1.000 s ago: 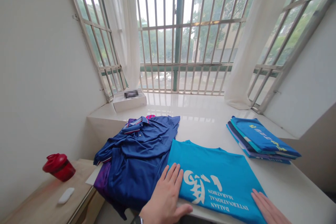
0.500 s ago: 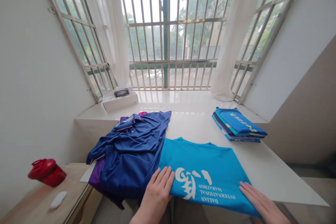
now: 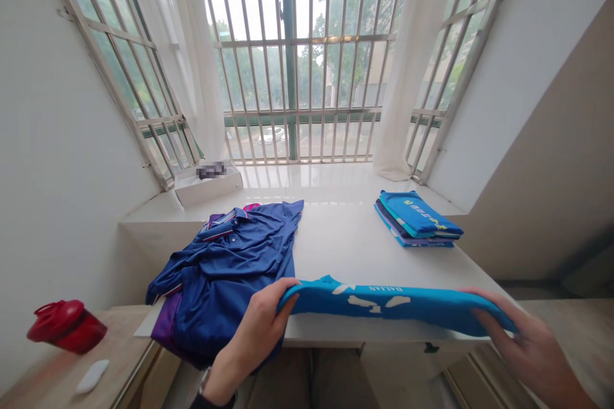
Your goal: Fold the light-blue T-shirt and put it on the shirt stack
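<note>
Gripping the turquoise shirt (image 3: 384, 307), we are holding its long axis crosswise between left hand (image 3: 263, 313) and right hand (image 3: 530, 335), at the near edge of the counter (image 3: 336, 246), right of the navy polo (image 3: 244, 268).

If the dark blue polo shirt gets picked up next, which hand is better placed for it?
Probably the left hand: it is nearer the dark blue polo shirt, while the right hand holds the far end of the bright blue shirt. Both grip that shirt, though.
</note>
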